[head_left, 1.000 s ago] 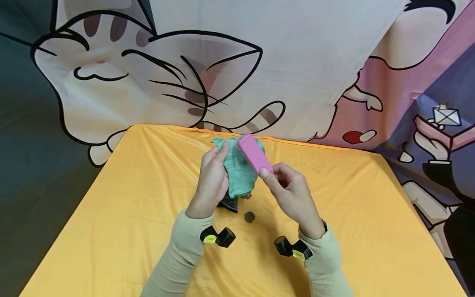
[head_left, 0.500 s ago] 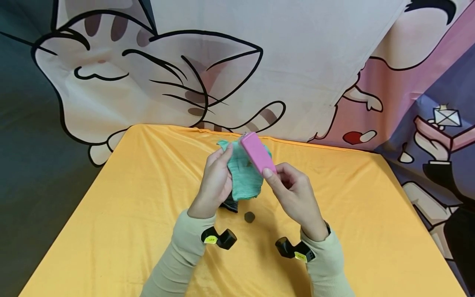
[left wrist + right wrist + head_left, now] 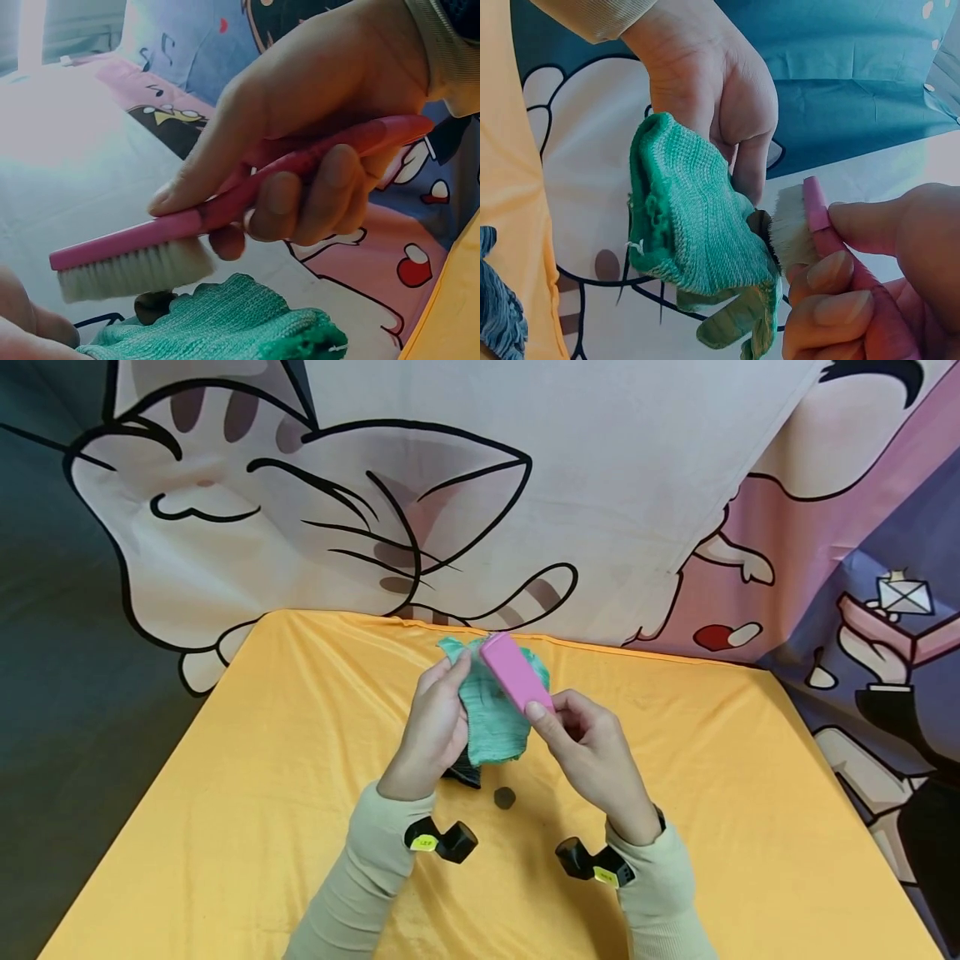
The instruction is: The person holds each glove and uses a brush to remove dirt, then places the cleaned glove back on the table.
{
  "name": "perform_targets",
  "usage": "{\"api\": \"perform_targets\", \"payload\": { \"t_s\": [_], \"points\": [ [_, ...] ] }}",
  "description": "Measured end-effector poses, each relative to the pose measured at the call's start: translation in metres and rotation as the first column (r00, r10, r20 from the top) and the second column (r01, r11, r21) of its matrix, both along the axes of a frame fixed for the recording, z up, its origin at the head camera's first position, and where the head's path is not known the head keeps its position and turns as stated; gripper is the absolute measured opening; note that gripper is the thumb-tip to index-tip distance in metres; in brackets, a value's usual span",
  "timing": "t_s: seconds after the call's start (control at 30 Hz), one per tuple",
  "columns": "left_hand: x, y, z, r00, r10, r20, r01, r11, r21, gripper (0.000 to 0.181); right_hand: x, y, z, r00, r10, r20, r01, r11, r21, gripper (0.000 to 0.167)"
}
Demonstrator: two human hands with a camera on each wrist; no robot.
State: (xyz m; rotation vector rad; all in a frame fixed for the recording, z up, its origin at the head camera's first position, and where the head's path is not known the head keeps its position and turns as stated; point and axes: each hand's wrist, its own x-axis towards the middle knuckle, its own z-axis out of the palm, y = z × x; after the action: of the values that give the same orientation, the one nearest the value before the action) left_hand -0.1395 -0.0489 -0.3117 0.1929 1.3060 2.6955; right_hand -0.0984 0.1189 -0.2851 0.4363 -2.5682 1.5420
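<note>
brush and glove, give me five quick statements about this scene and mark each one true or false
1. The right hand holds a pink brush with pale bristles. True.
2. The left hand holds a green glove. True.
3. The bristles face away from the glove. False: the bristles face it.
4. A small dark round thing lies on the yellow tablecloth. True.
5. The glove lies flat on the tablecloth. False: the left hand holds it up.
</note>
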Motion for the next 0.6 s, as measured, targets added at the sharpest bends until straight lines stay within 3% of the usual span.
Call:
{"api": "perform_targets", "payload": {
  "t_s": [0.13,0.37,0.6],
  "points": [
    [-0.0013,-0.005,0.0015,1.0,0.016,0.01,-0.016,1.0,0.022,0.035,0.0028,-0.0021,0.0054,1.0,-0.001,0.02,0.0,1.0,0.023,0.014],
    [-0.0032,-0.0082,0.0034,0.991,0.081,0.102,-0.084,0.996,0.031,0.056,0.0013,0.0008,0.0053,1.0,-0.002,0.029,0.001,0.999,0.032,0.014],
    [-0.0018,-0.0085,0.0026,0.999,0.0,0.047,-0.001,1.0,0.019,0.046,-0.0006,0.0049,0.0014,1.0,0.003,-0.023,-0.003,1.0,0.003,0.013]
  ]
}}
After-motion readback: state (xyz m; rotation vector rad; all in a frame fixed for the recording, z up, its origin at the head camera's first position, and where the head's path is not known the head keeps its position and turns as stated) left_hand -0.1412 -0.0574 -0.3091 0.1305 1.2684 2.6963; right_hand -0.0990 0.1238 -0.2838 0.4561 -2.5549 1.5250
